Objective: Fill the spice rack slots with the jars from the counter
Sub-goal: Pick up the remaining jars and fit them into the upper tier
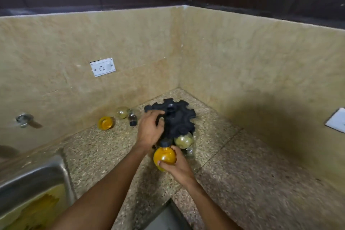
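A black round spice rack point(177, 117) with notched slots stands in the counter corner. My left hand point(149, 129) grips its near left rim. My right hand point(175, 166) holds a round yellow-filled jar point(164, 156) with a black cap, its neck at the rack's front edge. A jar of pale green spice point(183, 140) hangs in a front slot beside it, and a clear jar point(190, 151) shows just below. On the counter to the left lie another yellow jar point(105, 123), a pale jar point(122, 112) and a clear jar with a black cap point(133, 117).
A steel sink point(33, 179) sits at the lower left, a tap stub point(24, 119) on the wall above it. A wall socket point(102, 67) is on the back wall, another white plate point(337, 120) on the right wall. The speckled counter point(233, 164) extends right.
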